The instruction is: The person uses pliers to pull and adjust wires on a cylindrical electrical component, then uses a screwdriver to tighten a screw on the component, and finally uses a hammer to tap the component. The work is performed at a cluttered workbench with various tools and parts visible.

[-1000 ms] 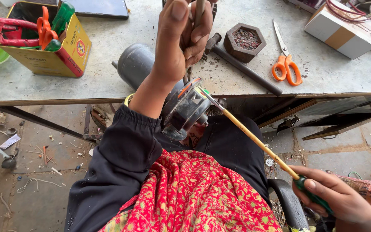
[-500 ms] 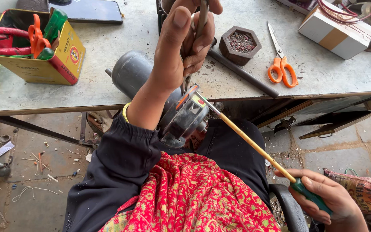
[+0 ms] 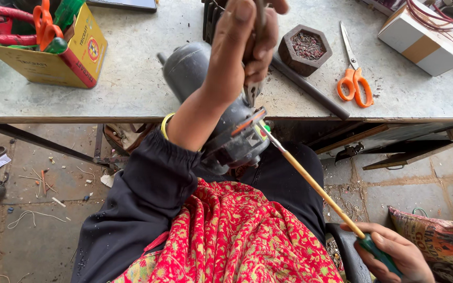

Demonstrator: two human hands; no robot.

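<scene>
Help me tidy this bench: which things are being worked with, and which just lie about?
In use:
grey motor
long screwdriver in right hand
metal tool in left hand

Lying about:
orange scissors
hexagonal dish
yellow box
white box

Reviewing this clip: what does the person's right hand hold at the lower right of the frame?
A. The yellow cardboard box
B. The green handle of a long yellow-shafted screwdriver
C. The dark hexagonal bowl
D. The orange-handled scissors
B: the right hand closes on the green handle of the long yellow-shafted screwdriver, whose tip reaches the grey electric motor; the orange-handled scissors lie untouched on the grey worktable.
</scene>
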